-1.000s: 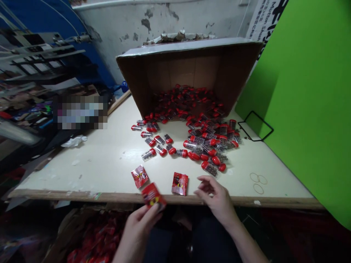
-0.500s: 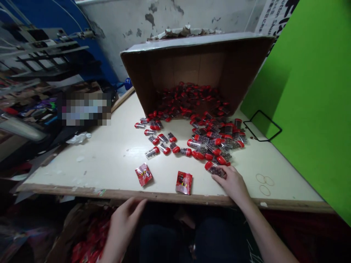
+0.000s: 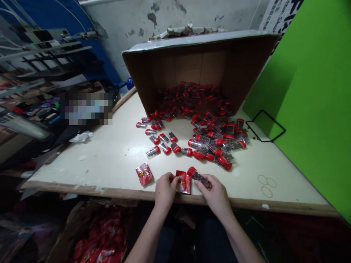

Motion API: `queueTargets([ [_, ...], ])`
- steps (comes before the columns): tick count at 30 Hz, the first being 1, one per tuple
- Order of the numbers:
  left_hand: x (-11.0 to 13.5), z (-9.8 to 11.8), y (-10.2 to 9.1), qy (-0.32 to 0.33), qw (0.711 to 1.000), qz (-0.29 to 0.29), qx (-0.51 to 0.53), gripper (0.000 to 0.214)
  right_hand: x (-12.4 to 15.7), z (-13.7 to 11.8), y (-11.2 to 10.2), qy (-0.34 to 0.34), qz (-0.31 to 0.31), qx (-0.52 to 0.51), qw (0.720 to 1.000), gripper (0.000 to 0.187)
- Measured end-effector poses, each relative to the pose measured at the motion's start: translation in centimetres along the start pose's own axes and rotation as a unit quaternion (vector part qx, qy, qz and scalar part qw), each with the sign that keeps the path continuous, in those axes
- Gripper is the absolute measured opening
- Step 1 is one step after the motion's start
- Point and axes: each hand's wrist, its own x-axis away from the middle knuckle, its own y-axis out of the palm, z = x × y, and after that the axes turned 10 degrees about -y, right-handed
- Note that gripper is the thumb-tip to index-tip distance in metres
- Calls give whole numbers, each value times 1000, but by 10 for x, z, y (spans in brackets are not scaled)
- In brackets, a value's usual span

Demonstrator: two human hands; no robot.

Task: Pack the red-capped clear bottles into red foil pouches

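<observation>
Head view: my hands meet just above the front edge of the cream laminate desk (image 3: 90,164).
Left grip (image 3: 165,191): pinching a red foil sachet (image 3: 184,182).
Right grip (image 3: 214,193): clenched on a clear red-capped plastic tube (image 3: 199,176) of dark beads, beside the sachet.

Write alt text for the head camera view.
At a table's edge, the left hand has its fingers against a red sachet while the right hand holds a clear, red-capped tube. Beyond them, many more tubes spill from a tipped cardboard box across the white table.
</observation>
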Motion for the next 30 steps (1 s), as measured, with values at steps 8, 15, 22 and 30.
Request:
queueTargets([
  [8, 0, -1, -15, -69, 982, -51, 167, 22, 9, -3, -5, 27, 18, -42, 999, 24],
  [15, 12, 10, -15, -137, 926, -58, 347, 24, 33, -20, -8, 38, -22, -127, 991, 20],
  [22, 13, 19, -13, -195, 848, -47, 490, 29, 46, -36, 11, 43, -28, -148, 988, 19],
  [30, 29, 34, -11, -244, 796, -81, 549, 7, 45, -39, 20, 71, 3, -194, 978, 22],
])
